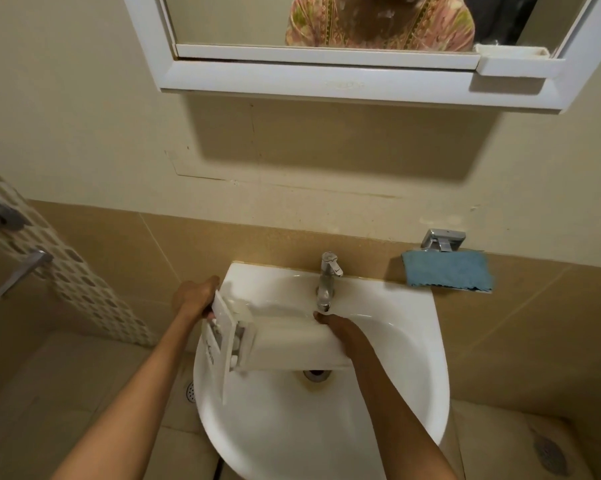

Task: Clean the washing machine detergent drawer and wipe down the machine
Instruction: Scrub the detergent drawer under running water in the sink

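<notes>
A white detergent drawer (285, 344) lies across the white sink (326, 427), its front panel to the left and its long body reaching right under the chrome tap (326, 282). My left hand (195, 296) grips the front panel end at the sink's left rim. My right hand (344, 329) holds the far end of the drawer just below the tap's spout. The fingers of both hands are partly hidden behind the drawer.
A blue cloth (446, 271) hangs on a chrome holder (442, 240) on the wall right of the tap. A white-framed mirror cabinet (326, 77) hangs above. A door handle (1, 220) sticks out at the left. The sink drain (315, 373) shows under the drawer.
</notes>
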